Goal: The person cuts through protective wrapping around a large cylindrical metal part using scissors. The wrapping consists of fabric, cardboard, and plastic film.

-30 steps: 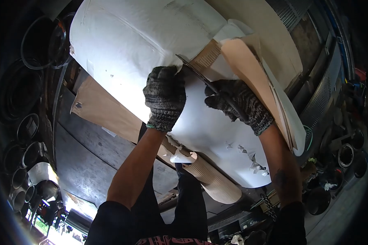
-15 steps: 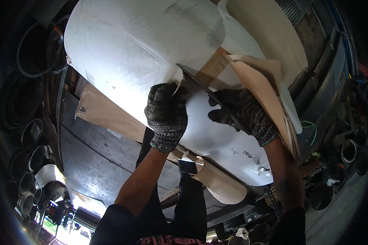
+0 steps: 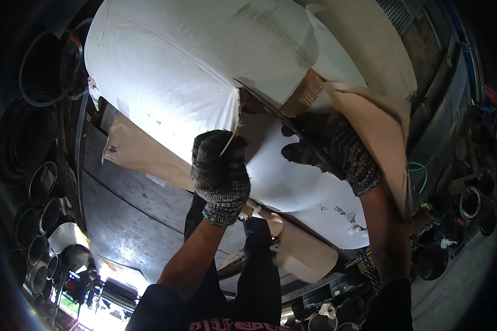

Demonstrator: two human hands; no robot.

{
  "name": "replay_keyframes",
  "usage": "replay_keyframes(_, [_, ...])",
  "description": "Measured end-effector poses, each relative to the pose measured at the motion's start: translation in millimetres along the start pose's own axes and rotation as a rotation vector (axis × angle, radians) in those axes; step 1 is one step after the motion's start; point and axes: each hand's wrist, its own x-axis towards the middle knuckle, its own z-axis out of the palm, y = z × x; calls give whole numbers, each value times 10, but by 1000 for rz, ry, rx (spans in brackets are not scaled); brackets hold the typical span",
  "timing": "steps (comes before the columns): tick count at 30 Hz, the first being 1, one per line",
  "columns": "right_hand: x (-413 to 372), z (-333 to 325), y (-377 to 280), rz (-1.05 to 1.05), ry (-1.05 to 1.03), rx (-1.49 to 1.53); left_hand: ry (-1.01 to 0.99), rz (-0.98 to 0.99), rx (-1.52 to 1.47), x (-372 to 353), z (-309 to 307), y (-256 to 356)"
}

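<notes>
My left hand [image 3: 220,174], in a dark knitted glove, is closed on the cut edge of the white wrapping [image 3: 165,83] around a large bulky roll. A thin torn strip of the wrapping sticks up past its fingers. My right hand [image 3: 334,146], gloved alike, grips a long dark blade [image 3: 279,115] that slants up and left, its tip at the slit in the wrapping. Between the hands a smooth pale surface [image 3: 292,179] lies exposed. A flap of brown cardboard [image 3: 370,121] stands folded back beside my right wrist.
Ribbed brown cardboard [image 3: 309,251] hangs curled below the roll, near my legs. Brown paper [image 3: 146,157] lies along a dark metal sheet [image 3: 132,204] at left. Several round metal rings and pipes [image 3: 44,179] stack on the left, and more pipe ends [image 3: 469,204] on the right.
My left hand has pulled down toward me with the wrapping edge, and the slit has opened wider. The blade and my right hand have shifted slightly; the cardboard flap has spread more.
</notes>
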Motion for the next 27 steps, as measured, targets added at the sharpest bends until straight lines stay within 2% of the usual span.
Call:
replay_keyframes(2, [11,-23,-4,30,-27,-42,12,8,28,-30,-11,-15])
replay_keyframes(4, [38,-13,-29,-102,100,-96,31,-35,-26,-47,-24,-3])
replay_keyframes(5, [65,-27,-72,-102,96,-97,47,-76,-77,-55,-39,-6])
replay_keyframes(9, [92,-101,-224,86,-68,-59,28,-111,-7,-103,-134,29])
replay_keyframes(11, [111,-87,-219,121,-93,-48,87,-180,-107,-102,-160,59])
replay_keyframes(12, [109,-46,-183,32,-46,-119,89,-178,-106,-107,-207,78])
replay_keyframes(13, [122,-29,-150,-60,5,-191,134,-330,-254,-103,-271,88])
replay_keyframes(16, [103,-13,-137,-75,25,-94,144,-317,-232,-269,-572,-259])
replay_keyframes(17, [110,9,-155,-81,22,-95,142,-320,-95,-314,-668,-346])
replay_keyframes(20, [77,138,-206,-8,1,-118,307,-740,-808,-402,-1096,-680])
replay_keyframes(22, [57,179,-224,50,21,32,291,-714,-128,-343,-1049,-524])
replay_keyframes(23, [57,166,-231,44,23,27,223,-850,-143,-304,-1102,-437])
replay_keyframes(24, [75,130,-236,4,14,-68,228,-842,-153,-243,-1113,-291])
replay_keyframes(26, [138,18,-309,-34,8,-178,284,-633,30,-229,-1008,62])
replay_keyframes(27, [170,-60,-370,152,-122,-50,336,-744,-382,-351,-943,196])
